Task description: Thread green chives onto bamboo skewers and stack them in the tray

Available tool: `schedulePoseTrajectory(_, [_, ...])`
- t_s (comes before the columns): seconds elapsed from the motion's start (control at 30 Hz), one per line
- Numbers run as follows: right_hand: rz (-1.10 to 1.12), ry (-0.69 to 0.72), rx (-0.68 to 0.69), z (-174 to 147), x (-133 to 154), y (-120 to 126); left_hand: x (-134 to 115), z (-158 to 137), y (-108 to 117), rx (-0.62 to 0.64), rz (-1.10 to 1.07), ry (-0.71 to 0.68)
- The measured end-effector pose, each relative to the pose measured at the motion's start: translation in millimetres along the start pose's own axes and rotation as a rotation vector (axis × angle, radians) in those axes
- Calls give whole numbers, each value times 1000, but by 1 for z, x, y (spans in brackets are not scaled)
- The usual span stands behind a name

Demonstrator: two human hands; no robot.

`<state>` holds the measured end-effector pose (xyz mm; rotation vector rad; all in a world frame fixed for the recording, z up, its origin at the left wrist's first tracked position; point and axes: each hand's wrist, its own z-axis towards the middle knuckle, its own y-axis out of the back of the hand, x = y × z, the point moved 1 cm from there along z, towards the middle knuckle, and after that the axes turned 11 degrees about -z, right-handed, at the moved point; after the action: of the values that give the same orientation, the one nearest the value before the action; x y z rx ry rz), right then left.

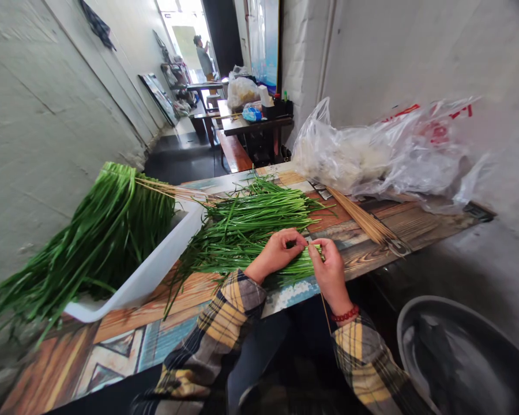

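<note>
Leafy green garlic chives (259, 216) lie in a loose heap on the patterned wooden table (358, 245), pale stem ends to the right. Over the near part of the heap, my left hand (279, 252) is closed, thumb and forefinger pinching at the chive stem ends; the exact spot is partly hidden. Just to its right, my right hand (330, 270) is closed with its fingertips almost touching the left ones. A thin bamboo skewer (326, 314) runs down from the right hand along the wrist. More bamboo skewers (358, 216) lie in a bundle beyond the right hand.
At left, a white plastic tray (145, 282) carries a large chive bunch (112, 230), with several skewers (177, 190) sticking out. Clear plastic bags (380, 153) sit by the right wall. A grey tub (454, 357) stands low at right. Farther back are tables and a person (205, 57).
</note>
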<state>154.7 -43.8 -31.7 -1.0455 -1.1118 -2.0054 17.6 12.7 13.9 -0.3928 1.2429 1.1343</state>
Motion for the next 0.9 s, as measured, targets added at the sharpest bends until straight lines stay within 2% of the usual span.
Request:
schedulePoseTrajectory(0.23, [31, -33, 3, -2, -2, -2, 5, -1, -1, 22, 107, 44])
schedulePoseTrajectory(0.37, [-91, -41, -7, -2, -2, -3, 8, -2, -2, 6, 121, 39])
schedulePoseTrajectory(0.6, [-222, 28, -43, -2, 1, -2, 7, -1, -5, 21, 107, 51])
schedulePoseTrajectory(0.67, [-208, 18, -50, -1, 2, -2, 8, 0, -2, -33, 83, 54])
schedulePoseTrajectory(0.8, [-116, 5, -50, 0, 4, -4, 13, 6, 9, -243, 144, 69])
schedulePoseTrajectory(0.9, [-96, 11, -55, 0, 6, -4, 16, 15, 17, -236, 342, 38])
